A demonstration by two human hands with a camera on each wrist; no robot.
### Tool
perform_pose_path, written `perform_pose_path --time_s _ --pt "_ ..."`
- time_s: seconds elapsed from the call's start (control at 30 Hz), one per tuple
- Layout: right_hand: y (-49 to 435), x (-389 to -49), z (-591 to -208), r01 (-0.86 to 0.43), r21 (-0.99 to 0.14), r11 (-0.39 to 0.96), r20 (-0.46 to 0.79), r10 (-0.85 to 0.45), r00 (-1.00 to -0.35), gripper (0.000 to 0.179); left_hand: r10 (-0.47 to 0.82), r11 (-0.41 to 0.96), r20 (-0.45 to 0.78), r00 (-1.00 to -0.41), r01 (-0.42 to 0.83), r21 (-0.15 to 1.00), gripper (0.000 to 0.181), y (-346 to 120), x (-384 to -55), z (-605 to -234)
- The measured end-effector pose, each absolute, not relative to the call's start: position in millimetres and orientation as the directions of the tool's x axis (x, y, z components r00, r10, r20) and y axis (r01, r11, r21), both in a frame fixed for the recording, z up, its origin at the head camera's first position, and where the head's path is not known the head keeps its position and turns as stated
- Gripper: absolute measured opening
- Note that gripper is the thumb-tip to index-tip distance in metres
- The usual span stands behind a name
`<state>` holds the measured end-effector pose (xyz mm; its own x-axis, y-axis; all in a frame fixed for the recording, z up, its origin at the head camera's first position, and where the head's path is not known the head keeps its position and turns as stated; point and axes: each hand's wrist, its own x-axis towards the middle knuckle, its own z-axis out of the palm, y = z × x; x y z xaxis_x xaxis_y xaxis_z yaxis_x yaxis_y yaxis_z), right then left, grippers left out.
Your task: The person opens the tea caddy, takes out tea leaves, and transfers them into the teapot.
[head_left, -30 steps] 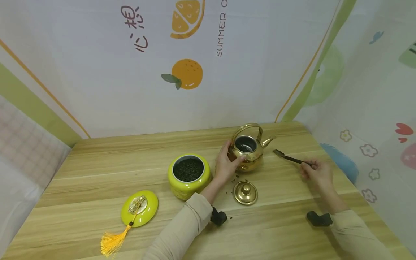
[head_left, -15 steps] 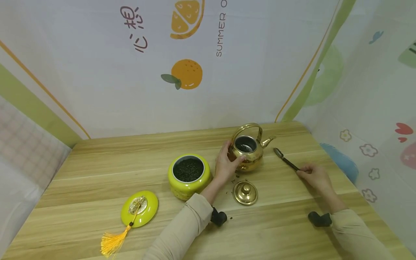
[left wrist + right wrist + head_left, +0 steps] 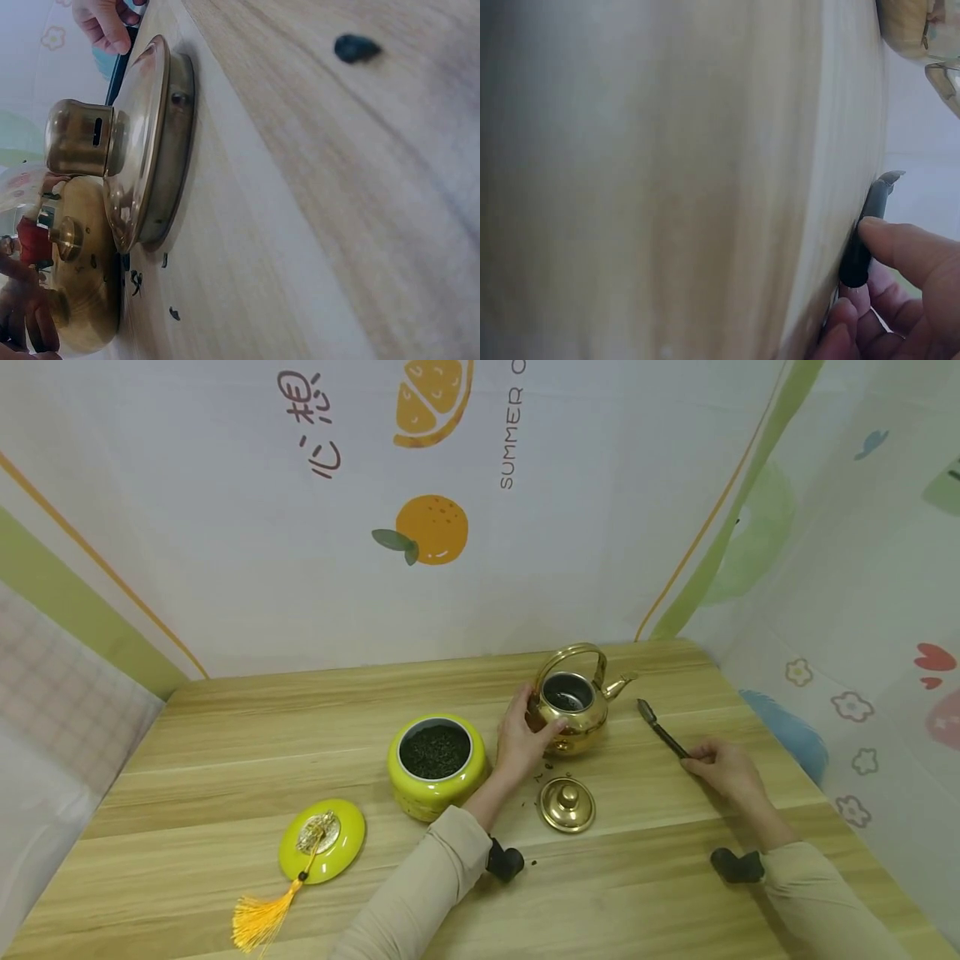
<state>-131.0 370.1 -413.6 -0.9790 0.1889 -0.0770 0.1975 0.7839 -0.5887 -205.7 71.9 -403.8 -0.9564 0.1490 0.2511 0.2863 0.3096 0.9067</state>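
Observation:
A shiny gold teapot point(image 3: 587, 731) with an arched handle stands lidless at the back right, some dark leaves inside it. My left hand point(image 3: 522, 737) grips its left side, thumb across the front of the body. To the right, my right hand point(image 3: 731, 772) pinches the end of a thin black tea scoop point(image 3: 667, 739) between thumb and fingers. The scoop's bowl points away, toward the back, and the right wrist view has its dark handle point(image 3: 859, 255) low against the tabletop. In front of the teapot lies its gold lid point(image 3: 567, 806), knob up.
Left of the teapot is an uncovered yellow-green jar point(image 3: 427, 799) filled with dark tea leaves point(image 3: 435, 752). Its lid point(image 3: 342, 852), with an orange tassel point(image 3: 262, 920), lies farther left. Several stray leaves dot the wooden table point(image 3: 615, 893) around the teapot lid. Printed cloth point(image 3: 562, 527) hangs behind.
The scoop has swung round, its handle end coming nearer me and its bowl pointing more toward the back. My right hand has shifted slightly left. The left hand and teapot stay put.

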Motion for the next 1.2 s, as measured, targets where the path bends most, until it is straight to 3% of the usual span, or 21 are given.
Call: perform_pose_path --time_s 0.33,0.5,0.63,0.73,0.9,1.2 --pt "366.6 -128.5 -407.0 0.177 -0.595 0.784 -0.058 0.178 -0.982 0.043 0.148 0.318 0.27 -0.952 0.304 0.898 0.073 71.0 -203.8 -401.9" --pt "354.7 -129.2 -402.4 0.073 -0.603 0.795 0.121 0.182 -0.976 0.035 0.145 0.32 0.267 -0.953 0.3 0.899 0.073 71.9 -204.9 -403.7" --pt "336.6 -132.9 -395.6 -0.073 -0.626 0.776 0.244 0.107 -0.964 0.025 0.146 0.302 0.28 -0.949 0.312 0.901 0.073 71.9 -205.8 -406.5" --pt "321.2 -134.8 -393.0 -0.133 -0.735 0.665 0.188 0.011 -0.982 0.024 0.147 0.291 0.318 -0.937 0.349 0.891 0.074 71.5 -206.5 -411.0" --pt "295.4 -134.1 -393.3 -0.084 -0.876 0.475 0.02 -0.138 -0.99 0.033 0.148 0.297 0.324 -0.934 0.355 0.886 0.075 70.8 -206.5 -411.3" --pt "266.8 -135.6 -411.5 -0.137 -0.907 0.399 -0.005 -0.335 -0.942 0.034 0.145 0.351 0.243 -0.959 0.279 0.894 0.075 72.4 -204.4 -403.2"
